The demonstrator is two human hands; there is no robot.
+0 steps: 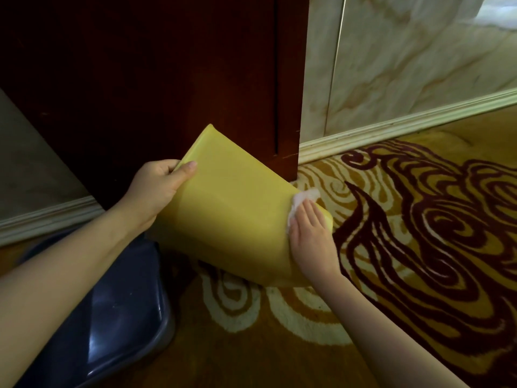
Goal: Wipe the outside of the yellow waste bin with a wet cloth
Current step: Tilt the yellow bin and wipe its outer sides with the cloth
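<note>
Nearest, a dark blue basin [117, 312] sits on the patterned carpet [405, 247] under the left forearm. Beyond it the yellow waste bin [229, 208] is tipped on its side, just off the carpet, beside the dark wooden cabinet [167, 79]. Left hand [156, 189] has its grip clamped on the bin's upper edge; right hand [310, 236] presses the white wet cloth [305, 197] flat against the side. Steady pressure and overlapping strokes would likely clean best, turning the bin between passes.
</note>
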